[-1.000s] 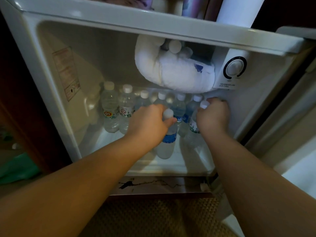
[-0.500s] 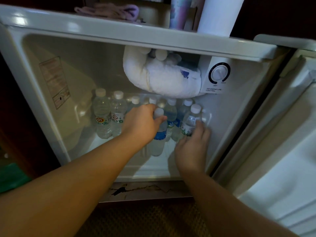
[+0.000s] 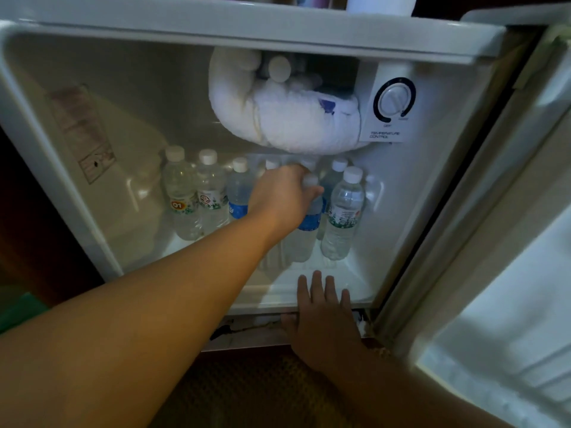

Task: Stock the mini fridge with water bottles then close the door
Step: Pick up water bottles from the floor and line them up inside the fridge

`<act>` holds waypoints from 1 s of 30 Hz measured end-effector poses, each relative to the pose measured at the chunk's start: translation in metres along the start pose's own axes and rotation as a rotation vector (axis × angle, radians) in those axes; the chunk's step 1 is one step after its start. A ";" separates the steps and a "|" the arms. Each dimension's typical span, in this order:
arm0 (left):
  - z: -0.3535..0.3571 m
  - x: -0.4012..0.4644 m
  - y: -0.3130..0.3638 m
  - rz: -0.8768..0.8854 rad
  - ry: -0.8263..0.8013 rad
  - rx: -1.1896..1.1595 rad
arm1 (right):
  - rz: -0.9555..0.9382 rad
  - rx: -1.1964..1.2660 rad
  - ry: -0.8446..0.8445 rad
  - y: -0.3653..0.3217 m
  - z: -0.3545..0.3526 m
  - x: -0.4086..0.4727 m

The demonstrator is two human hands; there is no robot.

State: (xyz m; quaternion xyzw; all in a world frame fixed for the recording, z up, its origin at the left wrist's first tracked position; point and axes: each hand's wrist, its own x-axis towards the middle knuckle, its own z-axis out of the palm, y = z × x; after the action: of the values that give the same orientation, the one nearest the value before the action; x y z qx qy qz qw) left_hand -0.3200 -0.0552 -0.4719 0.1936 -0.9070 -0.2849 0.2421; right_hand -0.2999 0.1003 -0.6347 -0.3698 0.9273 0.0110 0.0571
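The white mini fridge (image 3: 77, 211) stands open, its door (image 3: 509, 288) swung out to the right. Several water bottles with white caps stand in a row at the back of the floor. My left hand (image 3: 284, 196) grips the neck of a blue-labelled bottle (image 3: 306, 230) in front of that row. A green-labelled bottle (image 3: 343, 214) stands free just right of it. My right hand (image 3: 324, 310) is flat with straight fingers at the fridge's front lip, holding nothing.
A frost-caked freezer box (image 3: 287, 112) hangs at the top of the cavity, beside a temperature dial (image 3: 394, 100). A woven mat (image 3: 262, 390) lies on the floor in front. Items stand on top of the fridge, mostly cut off.
My right hand let go of the green-labelled bottle, which now stands by itself, and drew back to the fridge's front lip. My left hand stayed on the blue-labelled bottle.
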 end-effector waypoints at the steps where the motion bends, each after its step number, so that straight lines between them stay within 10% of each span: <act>1: 0.003 0.003 0.003 -0.001 0.000 0.011 | -0.015 -0.004 -0.002 0.002 -0.004 -0.002; 24: 0.001 -0.034 0.011 -0.007 0.011 0.019 | 0.004 0.049 -0.241 -0.002 -0.026 0.006; 30: -0.050 -0.113 -0.008 -0.237 -0.063 0.071 | 0.056 0.185 -0.311 -0.010 -0.070 -0.027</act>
State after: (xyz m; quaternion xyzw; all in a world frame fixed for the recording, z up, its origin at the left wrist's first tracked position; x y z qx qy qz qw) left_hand -0.1994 -0.0267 -0.4783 0.2988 -0.8945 -0.2850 0.1712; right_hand -0.2803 0.1074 -0.5616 -0.3310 0.9142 -0.0157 0.2334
